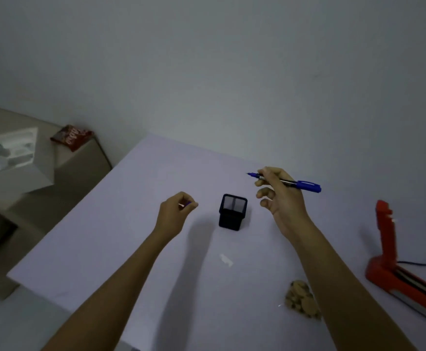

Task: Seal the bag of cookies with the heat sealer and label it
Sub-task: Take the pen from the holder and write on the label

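My right hand point(280, 196) pinches an uncapped blue marker point(299, 184) above the table, its tip pointing left. My left hand point(175, 211) is curled round a small blue piece, probably the marker's cap point(187, 204), left of a black mesh pen holder point(232, 211). The clear bag of round cookies point(302, 300) lies near the table's front, partly hidden behind my right forearm. A small white label point(226, 259) lies flat between my arms. The red heat sealer point(394, 264) stands at the right edge with its arm raised.
The white table point(131, 236) ends at a wall behind. A black cable point(422, 262) runs from the sealer to the right. To the left, a beige cabinet holds a red snack packet point(71, 136) and a white box with packaging point(9, 158).
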`<state>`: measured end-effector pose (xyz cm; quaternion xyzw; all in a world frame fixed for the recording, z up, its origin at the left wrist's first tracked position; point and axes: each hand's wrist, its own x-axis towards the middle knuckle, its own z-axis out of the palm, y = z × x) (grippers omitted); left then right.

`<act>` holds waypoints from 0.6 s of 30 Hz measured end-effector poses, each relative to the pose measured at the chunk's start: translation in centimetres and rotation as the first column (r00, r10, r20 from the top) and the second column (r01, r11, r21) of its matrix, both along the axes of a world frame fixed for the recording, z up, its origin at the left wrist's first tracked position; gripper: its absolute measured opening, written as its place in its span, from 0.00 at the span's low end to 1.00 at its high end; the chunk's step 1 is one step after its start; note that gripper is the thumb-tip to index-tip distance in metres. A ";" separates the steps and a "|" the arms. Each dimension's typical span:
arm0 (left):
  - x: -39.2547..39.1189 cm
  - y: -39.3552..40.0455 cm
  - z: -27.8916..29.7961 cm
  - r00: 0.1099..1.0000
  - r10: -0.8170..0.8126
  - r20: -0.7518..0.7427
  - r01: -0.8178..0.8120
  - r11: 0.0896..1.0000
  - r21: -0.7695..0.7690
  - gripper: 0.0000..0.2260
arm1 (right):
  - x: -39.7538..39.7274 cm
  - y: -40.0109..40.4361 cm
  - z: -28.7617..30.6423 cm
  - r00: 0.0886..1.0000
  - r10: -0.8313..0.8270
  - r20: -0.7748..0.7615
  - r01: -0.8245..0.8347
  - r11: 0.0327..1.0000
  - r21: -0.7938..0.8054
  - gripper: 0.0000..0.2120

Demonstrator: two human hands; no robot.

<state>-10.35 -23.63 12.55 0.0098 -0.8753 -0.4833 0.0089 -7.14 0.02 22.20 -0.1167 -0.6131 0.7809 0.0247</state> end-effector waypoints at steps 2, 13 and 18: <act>-0.8 -0.4 -4.6 0.997 -0.006 0.073 0.012 0.997 -0.077 0.04 | -0.4 -0.3 -2.9 0.997 -0.037 0.073 0.037 0.999 0.000 0.05; -3.2 -2.6 -14.5 0.985 -0.052 0.163 0.082 0.980 -0.182 0.08 | -2.8 -1.7 -9.8 0.979 -0.105 0.176 0.110 0.994 -0.017 0.05; -3.6 -3.1 -15.1 0.989 -0.053 0.138 0.071 0.988 -0.134 0.12 | -2.8 -2.3 -10.1 0.978 -0.117 0.175 0.120 0.993 -0.004 0.04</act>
